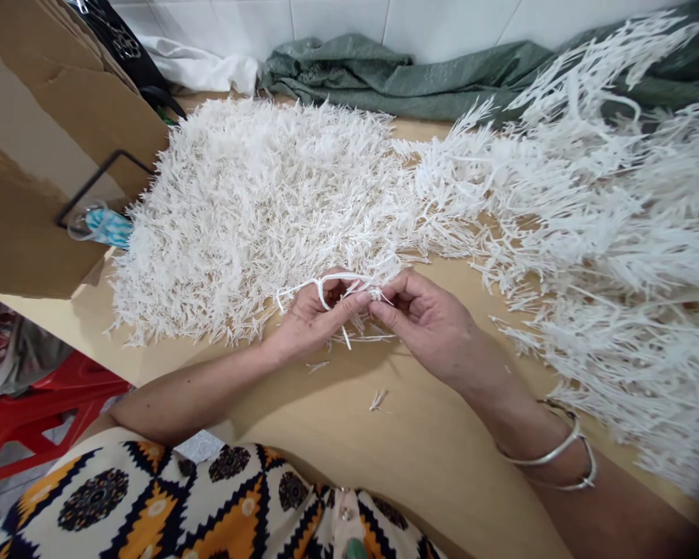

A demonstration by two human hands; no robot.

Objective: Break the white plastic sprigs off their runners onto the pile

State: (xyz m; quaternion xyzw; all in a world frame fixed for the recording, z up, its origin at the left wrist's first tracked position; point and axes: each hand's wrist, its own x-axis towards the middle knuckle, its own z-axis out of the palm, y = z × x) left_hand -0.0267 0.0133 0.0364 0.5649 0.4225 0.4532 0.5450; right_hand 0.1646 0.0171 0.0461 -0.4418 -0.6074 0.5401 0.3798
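My left hand (320,314) is closed in a pinch on a white plastic sprig (303,287), whose thin stem loops over the fingers and sticks out to the left. Beside it, my right hand (425,314) pinches the same sprig's right end, thumb against forefinger. The fingertips of both hands almost touch, and the exact spot they grip is partly hidden. Just beyond them lies a thick mat of white feathery sprigs (250,202), spread over the tabletop.
More white branching sprigs (606,256) are heaped on the right. A cardboard box (46,155) stands at the left, with a blue-and-white item (109,227) beside it. Dark green cloth (384,74) lies along the tiled wall. Small scraps (377,400) rest on the wooden table (338,435); a red stool (52,404) stands below.
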